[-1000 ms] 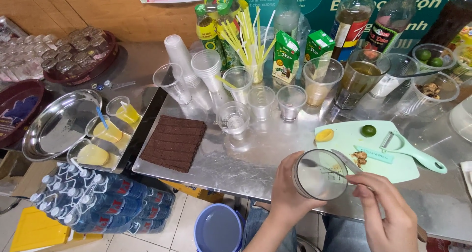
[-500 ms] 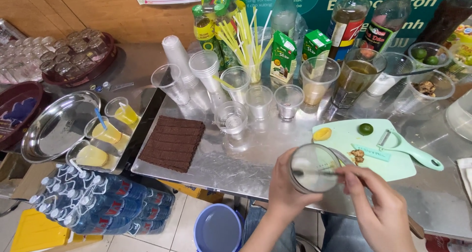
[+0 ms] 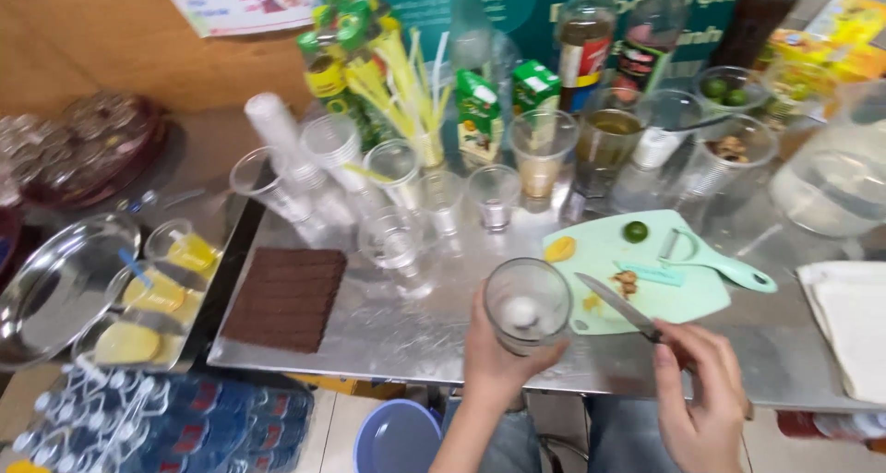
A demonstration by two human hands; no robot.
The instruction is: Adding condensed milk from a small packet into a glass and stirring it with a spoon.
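My left hand: wrapped round a clear glass, held above the near edge of the steel counter. My right hand: pinching a knife, blade over the mint-green cutting board. Counter: brown mat, empty plastic cups, yellow straws, bottles. Below: blue bucket, packed water bottles.

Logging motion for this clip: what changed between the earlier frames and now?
The right hand has drawn the knife out of the clear cup and off to the right; its blade now lies over the green cutting board. Earlier it reached into the cup's mouth. The left hand still grips the cup over the metal table. The brown mat and other cups stayed put.
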